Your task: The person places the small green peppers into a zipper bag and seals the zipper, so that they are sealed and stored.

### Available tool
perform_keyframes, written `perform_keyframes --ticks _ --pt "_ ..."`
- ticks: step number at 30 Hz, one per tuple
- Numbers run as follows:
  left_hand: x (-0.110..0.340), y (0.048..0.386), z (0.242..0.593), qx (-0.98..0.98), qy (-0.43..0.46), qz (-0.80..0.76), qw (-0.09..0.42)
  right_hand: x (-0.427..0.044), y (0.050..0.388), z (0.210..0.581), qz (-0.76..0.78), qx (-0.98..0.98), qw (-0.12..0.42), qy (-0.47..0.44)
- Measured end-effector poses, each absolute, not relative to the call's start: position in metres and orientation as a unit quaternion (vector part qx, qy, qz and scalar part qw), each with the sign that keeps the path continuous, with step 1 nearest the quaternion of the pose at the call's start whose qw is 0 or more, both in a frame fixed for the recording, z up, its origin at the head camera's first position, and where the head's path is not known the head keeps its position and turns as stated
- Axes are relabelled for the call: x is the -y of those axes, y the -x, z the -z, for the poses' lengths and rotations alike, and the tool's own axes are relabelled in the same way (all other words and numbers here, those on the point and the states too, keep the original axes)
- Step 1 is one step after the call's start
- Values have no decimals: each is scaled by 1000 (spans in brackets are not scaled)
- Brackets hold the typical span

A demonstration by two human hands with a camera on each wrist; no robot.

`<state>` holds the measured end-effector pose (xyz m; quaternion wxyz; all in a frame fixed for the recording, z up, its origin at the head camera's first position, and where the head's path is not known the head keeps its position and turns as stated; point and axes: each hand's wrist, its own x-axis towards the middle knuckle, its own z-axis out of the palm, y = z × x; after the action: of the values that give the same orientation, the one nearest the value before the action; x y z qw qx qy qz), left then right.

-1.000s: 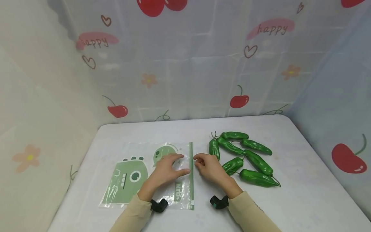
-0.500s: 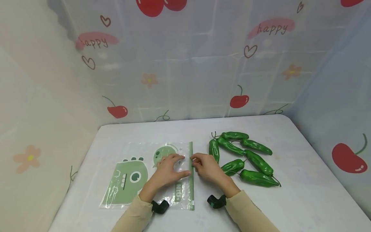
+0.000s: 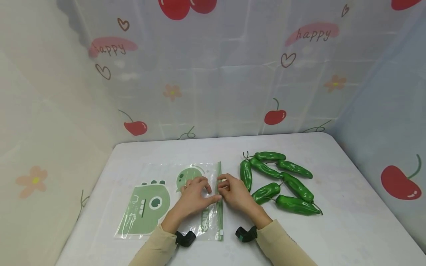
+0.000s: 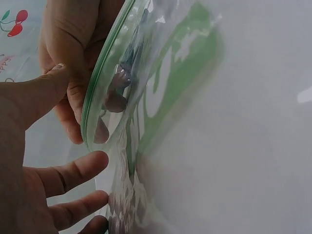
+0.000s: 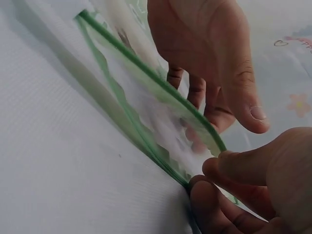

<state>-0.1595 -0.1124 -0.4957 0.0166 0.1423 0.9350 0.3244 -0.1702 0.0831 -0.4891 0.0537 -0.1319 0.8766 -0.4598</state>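
A clear zip bag (image 3: 151, 207) with green dinosaur prints lies flat at the left, its green zip edge (image 3: 220, 221) facing right. My right hand (image 3: 237, 193) pinches that edge; in the right wrist view the right fingers (image 5: 243, 165) grip the green rim, and the bag's mouth gapes between two green strips (image 5: 161, 80). Over the bag's right part is my left hand (image 3: 194, 195), fingers spread and slightly bent, thumb beside the zip edge. In the left wrist view the left hand (image 4: 53, 161) has its fingertips at the raised clear film, with nothing visibly pinched.
Several green peppers (image 3: 297, 186) lie in a loose group on the white table (image 3: 346, 229), just right of my right hand. Printed curtains (image 3: 216, 77) stand behind the table and at both sides.
My right hand has moved slightly left onto the zip edge and taken hold of it; the edge is lifted there. My left hand has shifted slightly right, its fingers more bent.
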Motion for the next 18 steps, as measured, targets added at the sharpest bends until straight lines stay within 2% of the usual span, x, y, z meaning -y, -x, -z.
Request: perform_keyframes --ticks 8,18 --pt "109 160 496 -939 -149 -308 24 -83 172 492 481 -870 57 96" --pt "110 160 497 -939 -144 -313 16 -83 173 495 467 -877 53 96"
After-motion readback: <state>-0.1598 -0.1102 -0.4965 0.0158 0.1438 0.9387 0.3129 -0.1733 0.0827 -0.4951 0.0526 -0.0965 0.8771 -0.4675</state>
